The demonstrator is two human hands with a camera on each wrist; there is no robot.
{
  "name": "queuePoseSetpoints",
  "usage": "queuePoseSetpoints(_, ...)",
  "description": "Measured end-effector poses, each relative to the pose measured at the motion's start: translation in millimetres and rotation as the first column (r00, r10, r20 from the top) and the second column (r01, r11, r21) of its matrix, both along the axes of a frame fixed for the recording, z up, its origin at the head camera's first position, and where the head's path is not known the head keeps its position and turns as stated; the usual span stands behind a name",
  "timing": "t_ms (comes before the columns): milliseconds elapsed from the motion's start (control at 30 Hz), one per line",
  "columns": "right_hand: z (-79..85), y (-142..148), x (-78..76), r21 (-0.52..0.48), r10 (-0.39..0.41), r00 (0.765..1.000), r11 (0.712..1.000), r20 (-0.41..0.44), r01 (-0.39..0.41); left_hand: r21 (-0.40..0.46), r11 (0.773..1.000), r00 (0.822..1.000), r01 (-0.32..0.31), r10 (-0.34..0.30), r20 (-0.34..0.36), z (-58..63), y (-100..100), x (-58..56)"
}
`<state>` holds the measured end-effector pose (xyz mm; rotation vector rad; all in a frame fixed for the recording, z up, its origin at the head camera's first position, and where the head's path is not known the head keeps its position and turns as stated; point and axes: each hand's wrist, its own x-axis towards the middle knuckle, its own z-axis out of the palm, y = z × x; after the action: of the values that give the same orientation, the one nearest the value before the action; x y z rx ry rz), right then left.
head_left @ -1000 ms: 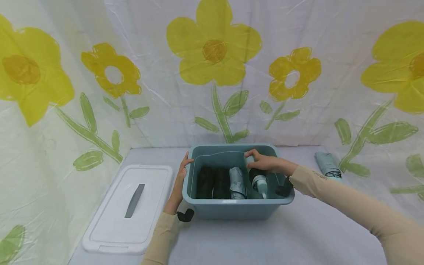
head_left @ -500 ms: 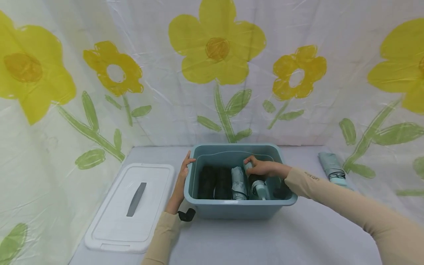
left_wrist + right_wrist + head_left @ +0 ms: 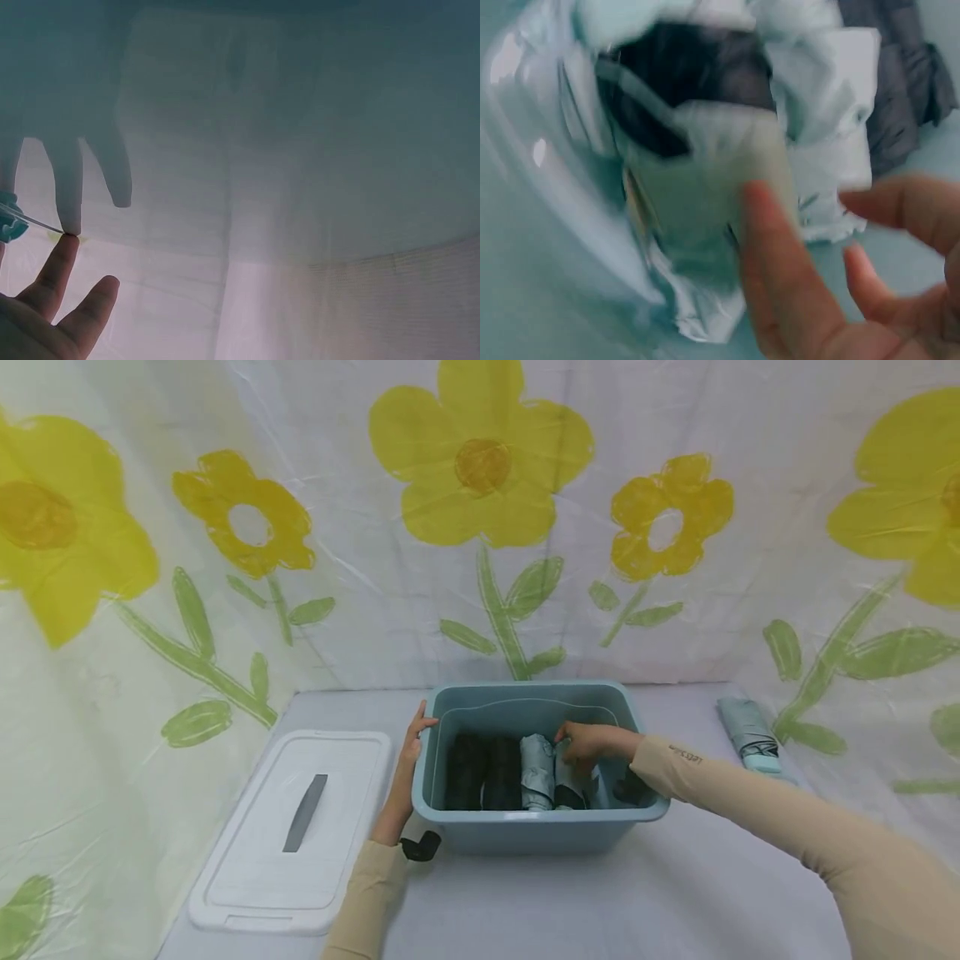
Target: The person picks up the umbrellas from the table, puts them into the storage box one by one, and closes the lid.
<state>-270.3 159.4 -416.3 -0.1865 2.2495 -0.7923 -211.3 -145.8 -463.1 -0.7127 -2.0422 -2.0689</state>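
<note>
A blue-green plastic bin [image 3: 540, 837] holds several folded umbrellas in a row. Two dark umbrellas [image 3: 467, 772] lie at its left, then a pale blue-grey umbrella [image 3: 537, 770]. Beside that lies another pale umbrella [image 3: 567, 777] with a dark band. My right hand [image 3: 597, 742] reaches into the bin over this last one; in the right wrist view its fingers [image 3: 787, 262] extend loosely, apart from the thumb, and contact is unclear through blur. My left hand [image 3: 407, 764] rests with straight fingers on the bin's left side, fingertips touching its glossy wall [image 3: 300, 150] in the left wrist view.
A white lid [image 3: 255, 860] with a grey handle lies on the table left of the bin. One more pale folded umbrella [image 3: 750, 733] lies at the back right. Behind the table hangs a flower-printed curtain [image 3: 360, 610].
The right hand has lowered the banded umbrella into the bin beside the pale one, and its fingers have loosened from it. My left hand has stayed on the bin's side.
</note>
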Motion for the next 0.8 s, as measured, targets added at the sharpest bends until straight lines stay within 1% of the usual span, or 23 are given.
queuePoseSetpoints(67, 0.8, -2, 0.4, 0.059, 0.039, 0.999, 0.997, 0.012, -0.039, -0.004, 1.000, 1.000, 0.006, -0.006, 0.003, -0.5, 0, -0.3)
queuePoseSetpoints(133, 0.8, -3, 1.5, 0.108, 0.060, 0.998, 0.992, 0.009, -0.060, -0.019, 1.000, 1.000, 0.008, -0.008, 0.001, -0.6, 0, -0.2)
queuePoseSetpoints(267, 1.1, -4, 4.5, 0.164, 0.071, 0.997, 0.984, -0.013, -0.068, -0.034, 0.999, 1.000, 0.003, -0.004, -0.016, -0.2, 1, 0.3)
queuePoseSetpoints(400, 0.3, -6, 4.5, 0.200, 0.080, 0.996, 0.977, -0.045, -0.070, -0.017, 1.000, 1.000, 0.000, 0.000, -0.030, 0.1, 1, 0.5)
queuePoseSetpoints(467, -0.8, -7, 3.8, 0.213, 0.075, 0.996, 0.975, -0.036, -0.066, -0.010, 1.000, 0.999, -0.005, 0.004, -0.040, -0.4, 2, 1.0)
queuePoseSetpoints(500, -1.5, -7, 4.1, 0.218, 0.079, 0.996, 0.973, -0.033, -0.070, -0.013, 1.000, 0.999, -0.009, 0.009, -0.045, -4.3, 1, -1.2)
queuePoseSetpoints(633, -7.6, -11, 6.7, 0.241, 0.086, 0.996, 0.967, -0.028, -0.076, -0.015, 1.000, 0.998, -0.013, 0.012, -0.065, -8.2, 2, -0.5)
queuePoseSetpoints(700, -11.6, -14, 8.3, 0.254, 0.089, 0.994, 0.965, -0.057, -0.072, -0.015, 1.000, 0.998, -0.009, 0.008, -0.067, -8.2, 3, 0.1)
queuePoseSetpoints(733, -13.8, -15, 8.2, 0.259, 0.085, 0.994, 0.964, -0.070, -0.064, -0.013, 1.000, 0.998, -0.006, 0.005, -0.062, -4.4, 4, 3.0)
queuePoseSetpoints(800, -17.1, -17, 8.1, 0.256, 0.071, 0.993, 0.966, -0.098, -0.044, -0.015, 1.000, 0.998, -0.005, 0.004, -0.058, -3.1, 5, 3.5)
